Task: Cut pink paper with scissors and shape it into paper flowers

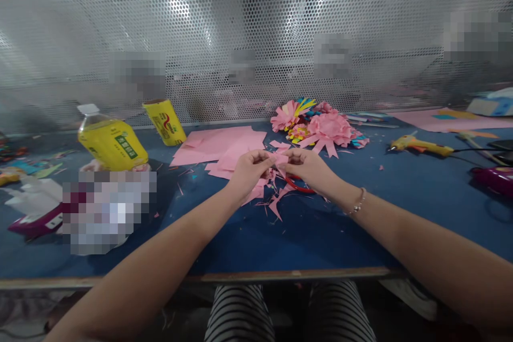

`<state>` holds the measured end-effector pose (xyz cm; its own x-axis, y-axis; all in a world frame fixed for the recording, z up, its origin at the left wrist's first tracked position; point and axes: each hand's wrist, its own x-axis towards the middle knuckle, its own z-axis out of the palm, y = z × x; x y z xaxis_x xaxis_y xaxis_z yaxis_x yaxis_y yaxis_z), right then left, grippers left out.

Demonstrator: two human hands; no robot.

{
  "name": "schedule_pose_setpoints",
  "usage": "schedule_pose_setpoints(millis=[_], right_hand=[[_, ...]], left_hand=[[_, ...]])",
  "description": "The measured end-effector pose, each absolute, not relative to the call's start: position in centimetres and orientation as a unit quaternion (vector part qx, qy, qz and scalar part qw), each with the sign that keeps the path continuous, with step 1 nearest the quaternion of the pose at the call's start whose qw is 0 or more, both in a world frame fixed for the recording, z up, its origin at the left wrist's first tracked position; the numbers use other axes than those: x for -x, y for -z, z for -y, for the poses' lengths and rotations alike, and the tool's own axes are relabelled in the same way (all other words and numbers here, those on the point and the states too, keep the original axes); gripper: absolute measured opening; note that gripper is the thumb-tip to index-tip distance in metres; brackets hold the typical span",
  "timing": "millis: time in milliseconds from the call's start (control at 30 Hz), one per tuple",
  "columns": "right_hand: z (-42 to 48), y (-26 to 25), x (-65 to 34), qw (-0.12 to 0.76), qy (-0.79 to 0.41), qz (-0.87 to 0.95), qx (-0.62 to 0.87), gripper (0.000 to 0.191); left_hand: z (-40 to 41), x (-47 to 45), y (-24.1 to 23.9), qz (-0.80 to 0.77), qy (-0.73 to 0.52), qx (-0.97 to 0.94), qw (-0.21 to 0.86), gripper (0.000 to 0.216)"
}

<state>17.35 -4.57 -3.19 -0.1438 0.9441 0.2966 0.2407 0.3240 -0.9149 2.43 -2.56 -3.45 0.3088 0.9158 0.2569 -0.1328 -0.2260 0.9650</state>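
Between my two hands is a small piece of pink paper (280, 159), pinched from both sides. My left hand (252, 166) has thumb and fingers closed on its left edge. From the right, my right hand (305, 166) grips the same piece, a bracelet on that wrist. Red-handled scissors (298, 186) lie under my right hand, their blades hidden. Pink paper scraps (276, 206) are strewn below my hands. Sheets of pink paper (220, 144) are stacked just behind my left hand.
Paper flowers (326, 128) sit at the back. A yellow glue gun (425, 145) with a cord lies right. At left stand a yellow-labelled bottle (112, 141) and a yellow carton (165, 122). A perforated metal panel (248, 21) borders the back; the table's front edge (296, 274) is near.
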Motion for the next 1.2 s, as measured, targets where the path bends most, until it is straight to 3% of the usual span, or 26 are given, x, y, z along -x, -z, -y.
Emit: schedule_pose_setpoints(millis=[1067,1200], right_hand=[[4.73,3.00,-17.44,0.484,-0.352,0.672,0.436,0.011],[4.57,3.19,-17.55,0.479,-0.335,0.678,0.446,0.012]], left_hand=[[2.91,-2.20,2.90,-0.311,-0.532,-0.570,0.543,0.017],[2.51,-1.89,3.09,-0.314,-0.544,-0.607,0.487,0.019]])
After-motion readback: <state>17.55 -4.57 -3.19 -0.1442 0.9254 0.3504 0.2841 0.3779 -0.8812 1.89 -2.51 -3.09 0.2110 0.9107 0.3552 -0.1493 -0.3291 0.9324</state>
